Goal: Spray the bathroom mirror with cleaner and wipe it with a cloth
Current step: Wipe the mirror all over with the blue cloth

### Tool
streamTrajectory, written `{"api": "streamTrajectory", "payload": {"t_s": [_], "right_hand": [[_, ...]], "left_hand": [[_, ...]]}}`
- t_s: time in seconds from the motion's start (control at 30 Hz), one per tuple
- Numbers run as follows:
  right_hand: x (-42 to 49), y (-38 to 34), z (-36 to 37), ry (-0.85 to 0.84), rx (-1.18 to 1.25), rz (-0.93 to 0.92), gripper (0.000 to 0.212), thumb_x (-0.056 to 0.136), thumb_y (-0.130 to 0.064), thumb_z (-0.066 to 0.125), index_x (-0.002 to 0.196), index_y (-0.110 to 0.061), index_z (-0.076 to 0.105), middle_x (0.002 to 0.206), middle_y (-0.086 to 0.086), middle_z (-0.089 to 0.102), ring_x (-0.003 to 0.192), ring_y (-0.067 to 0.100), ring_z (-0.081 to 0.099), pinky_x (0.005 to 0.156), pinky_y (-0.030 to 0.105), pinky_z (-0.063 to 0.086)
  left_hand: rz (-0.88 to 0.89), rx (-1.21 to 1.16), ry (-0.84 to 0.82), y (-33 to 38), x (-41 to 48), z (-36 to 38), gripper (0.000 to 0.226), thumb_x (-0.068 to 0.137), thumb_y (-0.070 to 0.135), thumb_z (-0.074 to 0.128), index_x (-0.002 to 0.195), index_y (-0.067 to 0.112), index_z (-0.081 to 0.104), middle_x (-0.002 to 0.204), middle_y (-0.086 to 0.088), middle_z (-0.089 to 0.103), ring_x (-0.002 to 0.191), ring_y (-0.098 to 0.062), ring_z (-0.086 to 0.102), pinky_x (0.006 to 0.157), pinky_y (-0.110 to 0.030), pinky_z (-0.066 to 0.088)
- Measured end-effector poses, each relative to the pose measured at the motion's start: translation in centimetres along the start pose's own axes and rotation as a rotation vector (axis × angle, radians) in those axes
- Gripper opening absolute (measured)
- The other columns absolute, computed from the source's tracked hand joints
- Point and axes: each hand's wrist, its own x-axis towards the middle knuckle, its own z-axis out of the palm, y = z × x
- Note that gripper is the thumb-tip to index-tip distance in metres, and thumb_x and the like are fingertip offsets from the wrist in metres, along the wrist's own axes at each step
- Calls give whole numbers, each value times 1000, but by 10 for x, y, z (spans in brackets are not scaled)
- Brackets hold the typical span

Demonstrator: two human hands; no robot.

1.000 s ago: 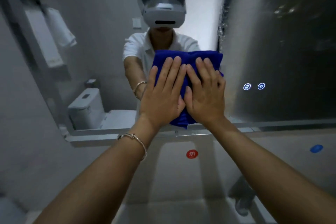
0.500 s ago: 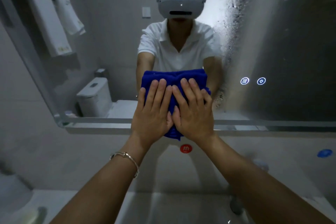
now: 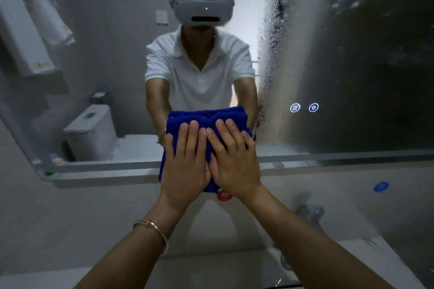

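The blue cloth (image 3: 206, 116), soft, light and probably slippery on wet glass, is pressed at the frame's lower centre to the bottom edge of the mirror (image 3: 352, 77) by the left hand (image 3: 185, 166) and right hand (image 3: 234, 162), each grip wide and flat, best laid on its middle.

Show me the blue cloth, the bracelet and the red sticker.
blue cloth (image 3: 206, 116): head view, folded top edge.
bracelet (image 3: 150, 224): head view, band on the left wrist.
red sticker (image 3: 224, 196): head view, visible part below the cloth.
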Motion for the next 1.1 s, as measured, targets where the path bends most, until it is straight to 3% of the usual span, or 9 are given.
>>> {"api": "streamTrajectory", "payload": {"t_s": [0.23, 0.4, 0.53, 0.7, 0.93, 1.1], "right_hand": [[-1, 11, -5, -37, 57, -60, 49, 99, -31, 28, 145, -13, 25, 149, 7, 26, 147, 16, 2, 114, 38, 18], [-14, 34, -17, -75, 83, -70, 55, 92, -27, 40, 143, -12, 27, 149, 7, 27, 139, 22, 26, 113, 38, 20], [-29, 70, -30, -99, 75, -50, 56, 91, -24, 41, 144, -13, 26, 149, 7, 27, 138, 22, 27, 113, 36, 18], [-38, 111, -47, -159, 77, 27, 55, 93, -23, 38, 145, -14, 22, 150, 6, 25, 139, 22, 24, 115, 35, 15], [-20, 76, -45, -174, 173, 181, 56, 92, -21, 36, 145, -11, 20, 151, 7, 19, 146, 18, 4, 117, 39, 4], [50, 17, -46, -145, 200, 131, 55, 91, -26, 35, 143, -9, 27, 149, 13, 35, 140, 26, 20, 116, 44, 11]], "left_hand": [[-62, 20, -99, 14, 1, 0, 76, 94, 33, 37, 148, 0, -5, 155, -20, -15, 144, -34, -6, 117, -52, 1], [-53, 14, -96, 40, 6, 3, 78, 92, 34, 35, 148, 1, -8, 155, -18, -17, 144, -32, -9, 116, -51, 0], [-3, 24, -117, 74, 21, 8, 79, 89, 37, 30, 147, 1, -10, 155, -19, -18, 143, -32, -14, 115, -50, -5], [72, 74, -148, 114, 45, 14, 78, 89, 38, 24, 146, 1, -14, 153, -12, 6, 142, -32, -18, 114, -50, -7], [373, 145, -77, 50, 58, -2, 71, 91, 35, 28, 149, 4, -1, 157, -14, -10, 145, -27, -7, 117, -45, 3], [226, 172, -67, -17, 71, -31, 63, 95, 33, 19, 150, 5, 0, 157, -10, -14, 145, -25, -6, 117, -44, 3]]}}
